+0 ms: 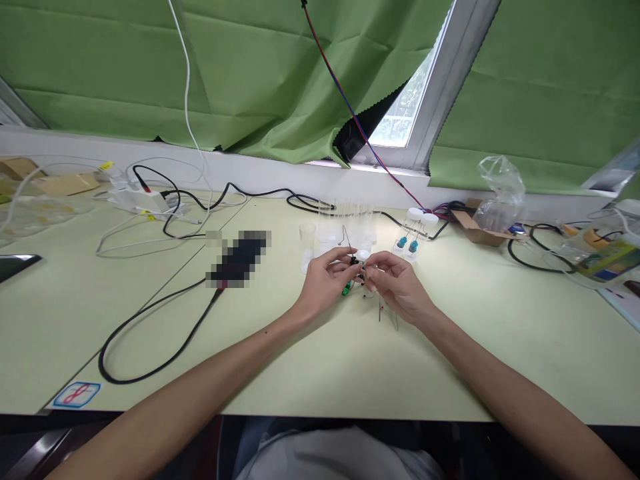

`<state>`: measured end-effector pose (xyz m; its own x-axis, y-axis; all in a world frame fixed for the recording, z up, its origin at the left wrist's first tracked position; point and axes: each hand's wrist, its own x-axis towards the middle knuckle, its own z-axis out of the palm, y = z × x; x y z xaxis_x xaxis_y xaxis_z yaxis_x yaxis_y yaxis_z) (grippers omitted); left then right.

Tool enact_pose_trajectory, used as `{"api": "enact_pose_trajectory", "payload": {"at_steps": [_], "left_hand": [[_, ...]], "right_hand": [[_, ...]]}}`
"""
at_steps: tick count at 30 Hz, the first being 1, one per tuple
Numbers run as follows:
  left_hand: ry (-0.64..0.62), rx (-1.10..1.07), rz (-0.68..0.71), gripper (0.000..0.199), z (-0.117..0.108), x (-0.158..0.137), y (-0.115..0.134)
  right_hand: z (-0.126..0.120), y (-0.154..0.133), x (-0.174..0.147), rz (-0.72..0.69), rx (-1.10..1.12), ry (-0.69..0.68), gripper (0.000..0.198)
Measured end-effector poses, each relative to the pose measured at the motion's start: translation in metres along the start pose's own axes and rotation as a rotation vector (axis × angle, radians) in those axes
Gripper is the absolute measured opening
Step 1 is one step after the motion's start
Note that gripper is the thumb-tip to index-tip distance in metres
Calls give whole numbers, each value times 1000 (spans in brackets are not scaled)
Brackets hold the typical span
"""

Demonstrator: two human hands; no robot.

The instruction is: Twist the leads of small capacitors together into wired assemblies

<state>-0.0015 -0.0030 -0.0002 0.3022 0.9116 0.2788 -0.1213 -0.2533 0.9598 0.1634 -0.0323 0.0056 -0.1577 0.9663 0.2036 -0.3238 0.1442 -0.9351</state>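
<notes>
My left hand (327, 279) is closed in a pinch on a small black piece (353, 260) with a thin bent metal wire (346, 237) rising from it. Fingertip to fingertip with it, my right hand (397, 283) is pinched too, and what it grips is hidden by the fingers. Just under the left fingers shows a small green piece (347, 288). Thin metal pins (380, 310) lie below the right hand. Behind the hands stand clear plastic tubes (307, 243). Two blue pieces on thin wires (402, 243) rest by white-capped tubes (415, 215).
A blurred-out dark device (239, 259) with a black cable (107, 360) lies on the left. A white power strip (143, 200) and cords run along the wall. At the back right sits a cardboard box (483, 230) holding a plastic bag (500, 193). Green curtains (280, 80) hang behind.
</notes>
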Motion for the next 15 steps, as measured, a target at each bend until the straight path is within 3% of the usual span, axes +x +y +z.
{"api": "enact_pose_trajectory", "payload": {"at_steps": [15], "left_hand": [[47, -17, -58, 42, -1, 2, -3]], "right_hand": [[4, -3, 0, -39, -67, 88, 25]]}}
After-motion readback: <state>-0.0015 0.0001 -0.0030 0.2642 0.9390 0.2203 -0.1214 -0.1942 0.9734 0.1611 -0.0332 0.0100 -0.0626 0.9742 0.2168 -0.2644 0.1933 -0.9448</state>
